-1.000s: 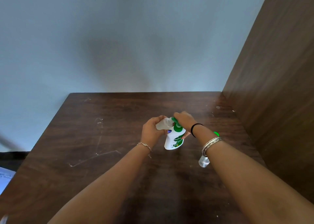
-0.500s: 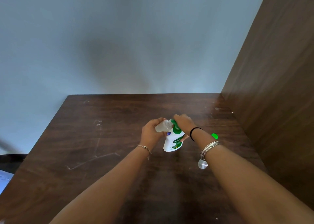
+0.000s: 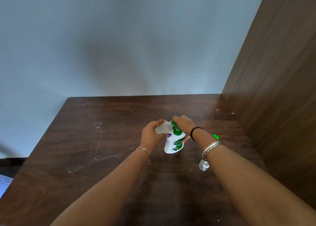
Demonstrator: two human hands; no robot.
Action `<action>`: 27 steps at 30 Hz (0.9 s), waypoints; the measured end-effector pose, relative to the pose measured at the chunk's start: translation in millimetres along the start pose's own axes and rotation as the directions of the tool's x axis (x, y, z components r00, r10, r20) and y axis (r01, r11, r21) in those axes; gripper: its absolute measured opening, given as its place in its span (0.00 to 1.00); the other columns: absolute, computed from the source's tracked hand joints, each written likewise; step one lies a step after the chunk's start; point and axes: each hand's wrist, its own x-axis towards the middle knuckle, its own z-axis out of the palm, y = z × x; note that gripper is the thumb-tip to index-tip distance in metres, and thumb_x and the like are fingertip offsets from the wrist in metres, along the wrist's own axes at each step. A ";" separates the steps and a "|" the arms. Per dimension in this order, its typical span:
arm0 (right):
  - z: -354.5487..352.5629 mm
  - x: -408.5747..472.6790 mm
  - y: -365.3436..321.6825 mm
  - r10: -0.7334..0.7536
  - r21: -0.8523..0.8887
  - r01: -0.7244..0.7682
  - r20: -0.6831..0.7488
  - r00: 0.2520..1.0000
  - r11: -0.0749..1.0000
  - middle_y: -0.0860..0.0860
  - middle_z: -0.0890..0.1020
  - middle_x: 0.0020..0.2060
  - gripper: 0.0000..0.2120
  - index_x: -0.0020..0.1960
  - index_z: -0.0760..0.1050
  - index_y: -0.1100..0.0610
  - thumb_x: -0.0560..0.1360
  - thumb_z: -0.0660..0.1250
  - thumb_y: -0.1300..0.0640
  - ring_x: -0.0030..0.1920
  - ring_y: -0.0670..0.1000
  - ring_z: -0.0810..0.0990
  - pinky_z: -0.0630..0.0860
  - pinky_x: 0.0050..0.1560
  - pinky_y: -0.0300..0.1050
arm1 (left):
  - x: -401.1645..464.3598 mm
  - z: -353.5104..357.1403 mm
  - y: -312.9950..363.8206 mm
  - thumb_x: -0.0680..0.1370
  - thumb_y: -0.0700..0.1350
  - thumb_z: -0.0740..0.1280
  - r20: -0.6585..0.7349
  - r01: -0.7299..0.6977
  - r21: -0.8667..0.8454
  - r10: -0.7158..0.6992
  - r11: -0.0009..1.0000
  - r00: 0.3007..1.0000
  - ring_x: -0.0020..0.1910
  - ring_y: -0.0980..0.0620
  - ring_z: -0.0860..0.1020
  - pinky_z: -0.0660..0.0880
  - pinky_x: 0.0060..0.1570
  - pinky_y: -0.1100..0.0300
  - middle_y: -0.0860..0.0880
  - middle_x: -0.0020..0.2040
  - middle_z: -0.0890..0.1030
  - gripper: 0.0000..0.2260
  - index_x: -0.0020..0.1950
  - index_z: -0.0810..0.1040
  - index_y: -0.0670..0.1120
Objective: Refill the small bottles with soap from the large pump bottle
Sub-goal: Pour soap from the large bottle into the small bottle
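A white pump bottle [image 3: 174, 144] with a green pump head and green label stands on the dark wooden table [image 3: 106, 140], near its middle. My right hand [image 3: 183, 124] rests on top of the pump head, thumb down the bottle's side. My left hand [image 3: 151, 135] grips a small clear bottle [image 3: 162, 128], tilted with its mouth at the pump's nozzle. A second small clear bottle [image 3: 203, 165] stands further right, partly hidden under my right forearm. A small green cap [image 3: 215, 137] lies beyond that wrist.
A brown wooden panel [image 3: 277, 88] rises along the table's right side. A pale blue wall [image 3: 119, 37] stands behind the table's far edge. White scratch marks [image 3: 95, 160] cross the left half of the tabletop. Paper [image 3: 4, 183] shows at the lower left.
Both hands and the bottles keep nearly the same pose. The view shifts slightly downward, so everything sits a little higher in frame one second ago.
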 end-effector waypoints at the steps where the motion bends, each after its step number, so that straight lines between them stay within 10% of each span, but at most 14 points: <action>1: 0.6 0.5 0.3 -0.014 -0.005 0.014 -0.020 1.000 1.000 0.60 0.74 0.45 0.12 0.48 0.71 0.62 0.76 0.56 0.54 0.45 0.60 0.77 0.78 0.33 0.48 | -0.2 0.1 0.6 0.65 0.37 0.75 -0.001 0.003 -0.001 -0.003 1.000 1.000 0.50 0.55 0.75 0.68 0.48 0.69 0.47 0.54 0.80 0.21 0.57 0.78 0.45; 7: 6.8 6.1 0.0 -0.118 -0.138 0.099 -0.141 0.983 0.985 0.57 0.73 0.36 0.17 0.30 0.66 0.61 0.77 0.56 0.59 0.37 0.54 0.71 0.65 0.32 0.42 | -2.0 1.2 -4.7 0.66 0.38 0.74 -0.002 0.018 0.033 -0.018 0.999 1.000 0.51 0.54 0.76 0.69 0.51 0.66 0.47 0.55 0.80 0.21 0.59 0.77 0.45; 16: -2.3 2.3 -1.0 0.000 -0.042 0.001 0.021 1.000 0.999 0.58 0.75 0.45 0.13 0.51 0.71 0.62 0.76 0.57 0.52 0.45 0.60 0.78 0.78 0.29 0.46 | 1.9 -0.3 -1.0 0.65 0.37 0.74 -0.006 -0.004 0.011 0.004 1.000 1.000 0.51 0.54 0.77 0.68 0.46 0.71 0.47 0.54 0.80 0.21 0.57 0.78 0.45; 19: 1.5 3.0 -1.6 -0.051 -0.046 0.049 -0.059 0.997 0.998 0.57 0.73 0.39 0.12 0.45 0.72 0.64 0.77 0.56 0.56 0.43 0.58 0.76 0.79 0.40 0.51 | 1.5 0.4 -0.9 0.65 0.37 0.74 -0.008 0.006 0.014 -0.006 1.000 1.000 0.51 0.54 0.76 0.68 0.47 0.70 0.47 0.54 0.80 0.21 0.57 0.78 0.45; 23: 9.3 5.5 -0.2 -0.150 -0.128 0.127 -0.189 0.970 0.984 0.55 0.70 0.29 0.18 0.27 0.64 0.59 0.76 0.57 0.60 0.39 0.56 0.71 0.64 0.30 0.40 | -0.3 0.9 -4.0 0.66 0.37 0.74 -0.002 0.011 0.045 -0.011 0.999 1.000 0.49 0.56 0.75 0.68 0.46 0.72 0.47 0.55 0.80 0.21 0.58 0.78 0.45; 27: 5.2 4.9 2.2 -0.117 -0.094 0.107 -0.118 0.986 0.990 0.59 0.76 0.40 0.13 0.37 0.72 0.62 0.76 0.57 0.56 0.42 0.58 0.77 0.77 0.44 0.49 | -1.2 0.3 -2.6 0.66 0.37 0.74 -0.007 0.007 0.028 -0.007 1.000 1.000 0.49 0.56 0.75 0.67 0.42 0.74 0.48 0.53 0.80 0.20 0.58 0.78 0.45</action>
